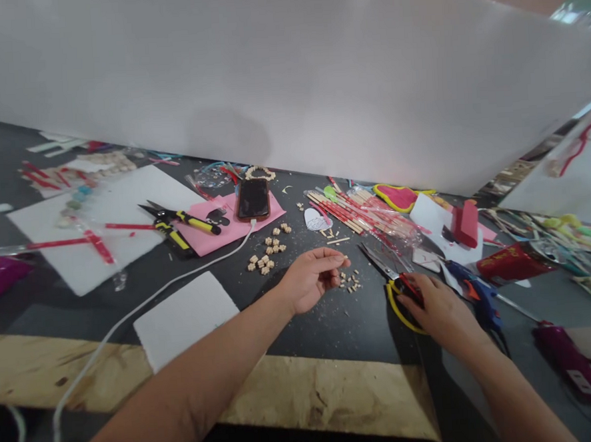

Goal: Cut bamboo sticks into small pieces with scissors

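My left hand (pixel 315 278) is closed in a pinch above the dark tabletop. Between its fingertips is a tiny pale piece that looks like a cut bit of wooden stick. Just below and beside these fingers lie several cut stick bits (pixel 350 283). To the right, my right hand (pixel 441 309) is closed around the red and black handles of a pair of scissors (pixel 381 262). The blades point away and to the left, resting close to the table. A yellow loop (pixel 398 311) lies under the scissors and that hand.
Clusters of small wooden pieces (pixel 264 259) lie left of my left hand. Behind are a phone (pixel 253 198) with a white cable (pixel 179 278), yellow-black pliers (pixel 180 221) and red-striped sticks (pixel 345 211). A glue gun (pixel 483 296) and red can (pixel 516 263) are at right. A white panel (pixel 267 83) stands behind.
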A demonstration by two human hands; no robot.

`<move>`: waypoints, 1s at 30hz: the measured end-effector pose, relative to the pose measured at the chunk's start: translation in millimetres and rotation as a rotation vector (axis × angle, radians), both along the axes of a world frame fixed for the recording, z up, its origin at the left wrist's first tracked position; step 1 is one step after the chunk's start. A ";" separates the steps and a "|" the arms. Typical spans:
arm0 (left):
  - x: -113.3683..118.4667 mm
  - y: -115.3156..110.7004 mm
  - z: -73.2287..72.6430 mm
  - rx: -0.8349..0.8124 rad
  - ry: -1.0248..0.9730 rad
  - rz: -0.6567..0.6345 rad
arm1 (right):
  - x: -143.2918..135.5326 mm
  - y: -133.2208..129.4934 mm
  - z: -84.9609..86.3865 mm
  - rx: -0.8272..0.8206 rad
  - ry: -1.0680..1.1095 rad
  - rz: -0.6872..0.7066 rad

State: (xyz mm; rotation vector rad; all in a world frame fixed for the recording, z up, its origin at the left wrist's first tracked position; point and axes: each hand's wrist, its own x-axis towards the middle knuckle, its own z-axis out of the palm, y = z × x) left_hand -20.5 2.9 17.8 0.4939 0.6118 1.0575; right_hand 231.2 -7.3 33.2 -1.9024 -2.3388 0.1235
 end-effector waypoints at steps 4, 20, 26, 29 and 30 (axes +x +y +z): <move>-1.9 0.9 -0.4 -0.030 -0.084 -0.004 | -0.7 5.5 2.3 -0.020 0.057 -0.081; -2.1 1.7 0.8 0.036 -0.096 0.019 | -20.5 -8.0 25.6 -0.216 1.071 -0.006; -2.9 1.1 3.6 0.090 -0.019 0.065 | -47.6 -2.0 23.0 -0.062 0.480 0.137; -3.0 1.9 3.3 0.100 -0.010 0.085 | -53.2 0.0 17.4 -0.027 0.301 0.219; -2.8 2.4 2.9 0.100 -0.008 0.091 | -53.5 0.7 14.1 -0.019 0.272 0.250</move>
